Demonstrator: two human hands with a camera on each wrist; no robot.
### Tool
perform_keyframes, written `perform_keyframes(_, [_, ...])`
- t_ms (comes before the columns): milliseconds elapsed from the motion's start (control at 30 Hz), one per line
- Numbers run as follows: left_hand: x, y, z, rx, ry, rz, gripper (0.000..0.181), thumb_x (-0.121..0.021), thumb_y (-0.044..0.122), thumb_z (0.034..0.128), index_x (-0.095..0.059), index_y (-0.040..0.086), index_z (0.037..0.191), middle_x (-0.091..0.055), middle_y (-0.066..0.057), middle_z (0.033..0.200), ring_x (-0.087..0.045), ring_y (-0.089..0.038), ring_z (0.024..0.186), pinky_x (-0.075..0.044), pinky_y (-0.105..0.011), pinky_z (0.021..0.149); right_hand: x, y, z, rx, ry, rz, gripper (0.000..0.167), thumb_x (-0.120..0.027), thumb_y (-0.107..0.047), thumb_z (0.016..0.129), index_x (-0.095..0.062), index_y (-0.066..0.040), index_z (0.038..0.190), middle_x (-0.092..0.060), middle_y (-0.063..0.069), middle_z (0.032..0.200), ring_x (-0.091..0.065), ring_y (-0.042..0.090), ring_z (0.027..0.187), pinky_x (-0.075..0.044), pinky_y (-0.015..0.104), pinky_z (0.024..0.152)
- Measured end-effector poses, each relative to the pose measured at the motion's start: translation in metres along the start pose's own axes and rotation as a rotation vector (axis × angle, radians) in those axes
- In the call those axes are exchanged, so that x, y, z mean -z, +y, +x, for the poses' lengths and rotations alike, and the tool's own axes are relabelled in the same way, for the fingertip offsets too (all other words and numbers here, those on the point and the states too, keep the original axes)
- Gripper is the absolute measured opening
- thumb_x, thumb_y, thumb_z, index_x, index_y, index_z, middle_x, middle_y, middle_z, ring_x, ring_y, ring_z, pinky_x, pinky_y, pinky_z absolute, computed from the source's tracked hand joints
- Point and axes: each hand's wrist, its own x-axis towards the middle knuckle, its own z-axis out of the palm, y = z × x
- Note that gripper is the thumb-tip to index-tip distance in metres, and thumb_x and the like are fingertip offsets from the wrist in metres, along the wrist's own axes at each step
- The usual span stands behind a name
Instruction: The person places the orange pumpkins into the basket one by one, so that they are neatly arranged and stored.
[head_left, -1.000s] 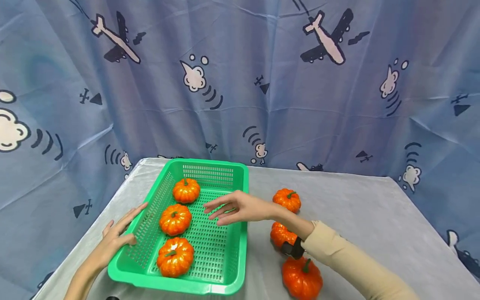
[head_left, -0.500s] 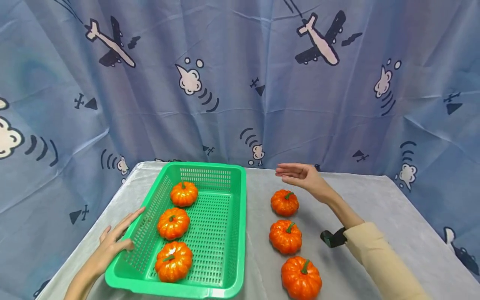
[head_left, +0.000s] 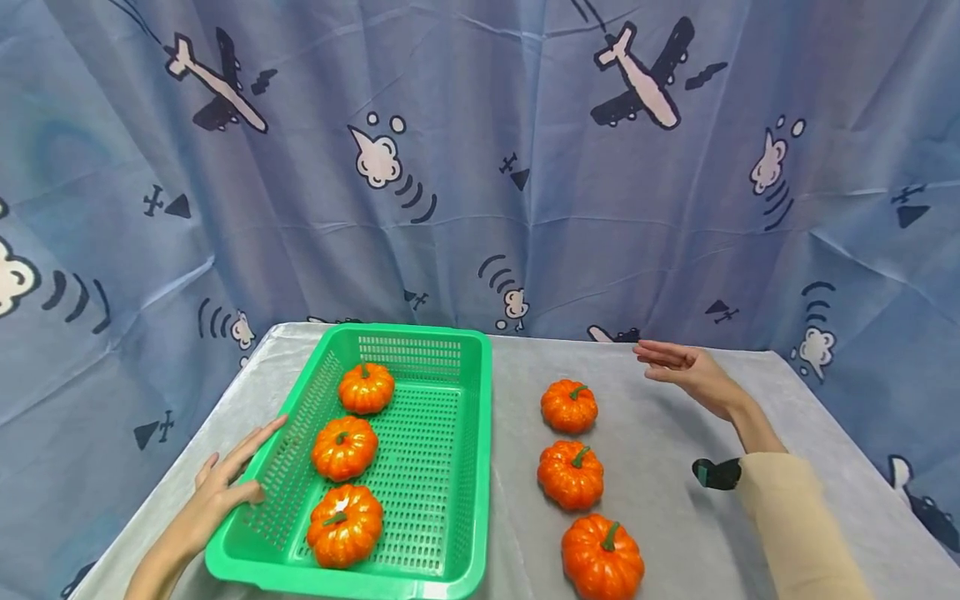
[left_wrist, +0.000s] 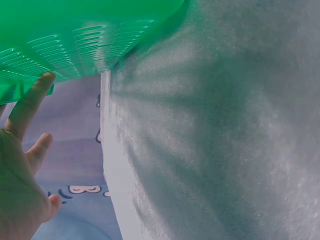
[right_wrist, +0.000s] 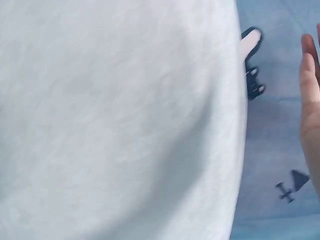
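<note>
L hand [head_left: 213,500] is released, w/ straight fingers resting at the left rim of the green plastic basket [head_left: 420,450], where 3 orange mini pumpkins [head_left: 344,449] sit in a line along its left side. R hand [head_left: 693,372] is also released, its fingers extended above the pale grey tablecloth [head_left: 675,550], near the far edge, apart from the 2nd row of 3 pumpkins [head_left: 571,477] standing right of the basket.

The person's bare left hand [head_left: 221,492] rests on the left rim of the green perforated plastic basket [head_left: 482,450], fingers extended and spread. Well right of the basket, the bare right hand [head_left: 690,372] hovers, fingers straight and close together, its beige-sleeved forearm [head_left: 798,517] slanting upward.
</note>
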Motion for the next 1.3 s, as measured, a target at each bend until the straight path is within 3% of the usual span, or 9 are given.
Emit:
perform_keyframes(133, [0.0,0.0,-0.001,0.001,0.005,0.004,0.081,-0.051,0.007,0.0725,-0.035,0.021,0.15,-0.024,-0.025,0.153,-0.012,-0.05,0.138,0.016,-0.073,0.095,0.0,0.021,-0.001,-0.077,-0.047,-0.024,0.066,-0.062,-0.009,0.091,-0.031,0.004,0.147,-0.047,0.002,0.144,-0.049,-0.004,0.12,-0.043,0.014,0.092])
perform_keyframes(300, [-0.004,0.0,-0.002,-0.001,0.001,-0.003,0.081,-0.052,0.006,0.0716,-0.036,0.021,0.15,-0.026,-0.024,0.152,-0.013,-0.051,0.138,0.016,-0.073,0.095,-0.008,0.039,0.003,-0.141,-0.183,0.0,0.08,-0.065,-0.005,0.088,-0.016,0.006,0.15,-0.016,0.024,0.153,-0.042,-0.007,0.125,-0.043,0.016,0.093])
perform_keyframes(400, [-0.004,0.0,-0.002,0.004,0.0,-0.008,0.082,-0.052,0.007,0.0714,-0.035,0.021,0.15,-0.026,-0.023,0.153,-0.014,-0.051,0.137,0.016,-0.073,0.095,-0.013,0.045,0.009,-0.143,-0.247,0.02,0.086,-0.065,-0.001,0.086,-0.009,0.006,0.151,-0.007,0.025,0.154,-0.033,-0.001,0.133,-0.041,0.018,0.097])
perform_keyframes(567, [-0.004,0.002,0.0,0.012,-0.005,-0.01,0.082,-0.052,0.007,0.0717,-0.035,0.022,0.15,-0.026,-0.021,0.153,-0.015,-0.051,0.137,0.015,-0.073,0.095,-0.025,0.044,0.021,-0.131,-0.282,-0.009,0.096,-0.069,-0.001,0.083,-0.002,0.004,0.151,0.0,0.024,0.156,-0.008,0.03,0.143,-0.032,0.017,0.102])
perform_keyframes(633, [-0.003,0.003,0.0,0.012,-0.005,-0.01,0.082,-0.052,0.007,0.0716,-0.035,0.022,0.15,-0.026,-0.022,0.153,-0.015,-0.053,0.136,0.016,-0.073,0.095,-0.032,0.042,0.026,-0.125,-0.3,-0.038,0.099,-0.07,-0.003,0.083,0.002,0.004,0.151,0.004,0.024,0.156,-0.001,0.038,0.142,-0.029,0.021,0.106])
perform_keyframes(833, [-0.002,0.003,0.0,0.001,-0.002,-0.007,0.082,-0.052,0.007,0.0711,-0.035,0.02,0.15,-0.025,-0.024,0.153,-0.013,-0.054,0.137,0.016,-0.073,0.095,-0.054,0.035,0.043,-0.116,-0.335,-0.081,0.109,-0.074,-0.005,0.08,0.008,0.0,0.152,0.008,0.022,0.157,0.004,0.038,0.144,-0.009,0.044,0.112])
perform_keyframes(1033, [0.0,0.002,0.0,0.021,-0.006,0.002,0.081,-0.051,0.007,0.0727,-0.034,0.022,0.151,-0.025,-0.021,0.154,-0.017,-0.051,0.136,0.015,-0.073,0.095,-0.075,0.031,0.058,-0.084,-0.376,-0.115,0.118,-0.078,-0.007,0.077,0.013,-0.009,0.153,0.009,0.021,0.158,0.006,0.037,0.144,-0.004,0.053,0.113])
perform_keyframes(1167, [0.001,0.002,0.0,0.027,-0.008,0.003,0.081,-0.051,0.007,0.0733,-0.034,0.023,0.151,-0.026,-0.019,0.154,-0.021,-0.038,0.138,0.014,-0.074,0.095,-0.091,0.026,0.066,-0.094,-0.385,-0.154,0.123,-0.081,-0.01,0.074,0.013,-0.014,0.153,0.006,0.021,0.158,0.0,0.038,0.144,-0.007,0.055,0.113])
perform_keyframes(1300, [0.0,0.001,-0.002,0.019,-0.002,0.002,0.081,-0.051,0.007,0.0732,-0.034,0.024,0.15,-0.028,-0.017,0.154,-0.023,-0.009,0.136,0.014,-0.074,0.095,-0.108,0.02,0.072,-0.104,-0.393,-0.182,0.129,-0.083,-0.012,0.071,0.015,-0.021,0.153,0.001,0.021,0.158,-0.009,0.039,0.143,-0.012,0.056,0.113])
